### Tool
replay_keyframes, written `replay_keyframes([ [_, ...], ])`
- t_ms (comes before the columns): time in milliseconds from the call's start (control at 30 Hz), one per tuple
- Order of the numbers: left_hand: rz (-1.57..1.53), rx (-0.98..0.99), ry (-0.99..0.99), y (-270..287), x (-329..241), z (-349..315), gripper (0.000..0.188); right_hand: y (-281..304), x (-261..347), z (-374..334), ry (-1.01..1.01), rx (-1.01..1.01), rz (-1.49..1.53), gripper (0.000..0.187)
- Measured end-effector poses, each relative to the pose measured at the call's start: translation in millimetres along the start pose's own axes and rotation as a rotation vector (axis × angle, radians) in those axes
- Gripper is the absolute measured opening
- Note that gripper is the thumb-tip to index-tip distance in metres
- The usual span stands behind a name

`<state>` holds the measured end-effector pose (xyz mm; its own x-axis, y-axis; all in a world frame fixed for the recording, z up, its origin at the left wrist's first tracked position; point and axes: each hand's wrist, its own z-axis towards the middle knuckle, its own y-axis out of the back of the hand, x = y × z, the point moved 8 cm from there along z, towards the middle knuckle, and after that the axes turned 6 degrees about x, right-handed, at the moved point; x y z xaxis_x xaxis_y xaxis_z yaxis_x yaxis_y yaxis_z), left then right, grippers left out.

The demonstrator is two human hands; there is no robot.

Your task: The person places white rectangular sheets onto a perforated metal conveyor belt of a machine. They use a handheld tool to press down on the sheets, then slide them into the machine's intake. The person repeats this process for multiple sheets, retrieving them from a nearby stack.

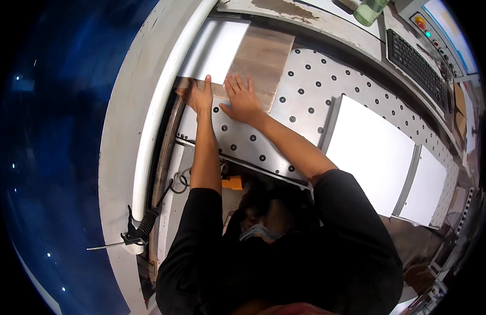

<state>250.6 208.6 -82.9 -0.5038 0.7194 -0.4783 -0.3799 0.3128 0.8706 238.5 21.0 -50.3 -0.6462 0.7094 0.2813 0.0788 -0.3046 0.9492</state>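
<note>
A white stack of paper lies at the back left of a metal table, with a brown board along its right side. My left hand is at the near edge of the white stack, thumb raised and fingers stretched to the left; whether the fingertips press on the paper I cannot tell. Flat on the near part of the brown board rests my right hand, its fingers spread and pointing away from me. Neither hand grips anything.
The metal table is dotted with black studs. Two white paper stacks stand on its right side. A white rail curves along the left, where an air blow gun hangs. A keyboard and control panel lie at the back right.
</note>
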Motion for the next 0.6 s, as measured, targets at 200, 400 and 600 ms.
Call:
replay_keyframes([
  [200, -0.021, 0.017, -0.002, 0.9, -2.5, -2.7, 0.100, -1.4, -2.4, -0.4, -0.014, 0.020, -0.010, 0.085],
  [400, 0.010, -0.001, 0.017, -0.6, 4.3, -0.6, 0.098, -0.9, 3.2, -2.1, -0.019, 0.001, -0.015, 0.083],
  [600, 0.009, -0.019, -0.021, 6.3, -0.1, -8.7, 0.095, -0.4, 5.6, -6.0, -0.042, -0.046, 0.056, 0.074],
])
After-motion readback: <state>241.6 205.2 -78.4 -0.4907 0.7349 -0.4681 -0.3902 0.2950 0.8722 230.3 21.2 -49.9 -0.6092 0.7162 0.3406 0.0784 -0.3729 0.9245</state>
